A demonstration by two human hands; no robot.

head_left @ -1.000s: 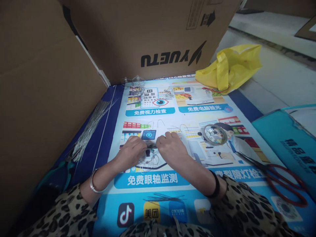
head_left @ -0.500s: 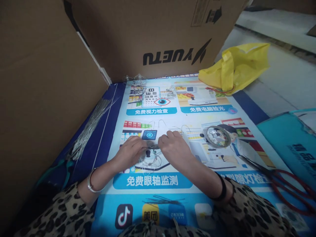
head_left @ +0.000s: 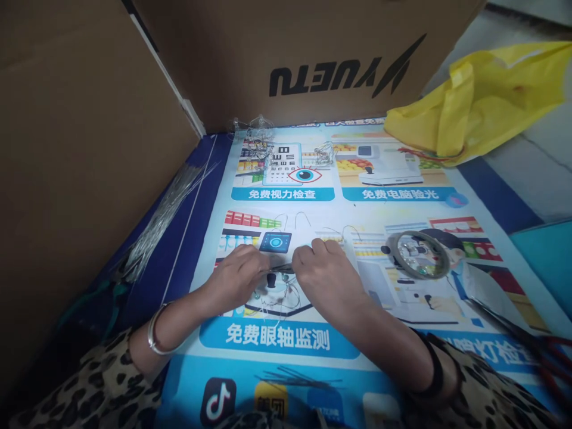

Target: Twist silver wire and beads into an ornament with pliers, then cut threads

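My left hand (head_left: 236, 277) and my right hand (head_left: 326, 277) rest close together on a printed poster (head_left: 402, 185) laid flat. Both have their fingers curled in a pinch around a thin dark wire piece (head_left: 280, 269) stretched between them. Small beads and bent wire loops (head_left: 274, 292) lie just below the hands. My left wrist wears a silver bangle, my right a dark band.
A brown cardboard box (head_left: 313, 53) stands behind and a cardboard wall to the left. A bundle of straight wires (head_left: 161, 220) lies along the left edge, with green-handled pliers (head_left: 105, 301). A round clear dish of beads (head_left: 417, 253) sits right; a yellow bag (head_left: 482, 101) lies far right.
The view has moved closer and shifted right. My hands have stayed together on the wire piece with little visible movement.
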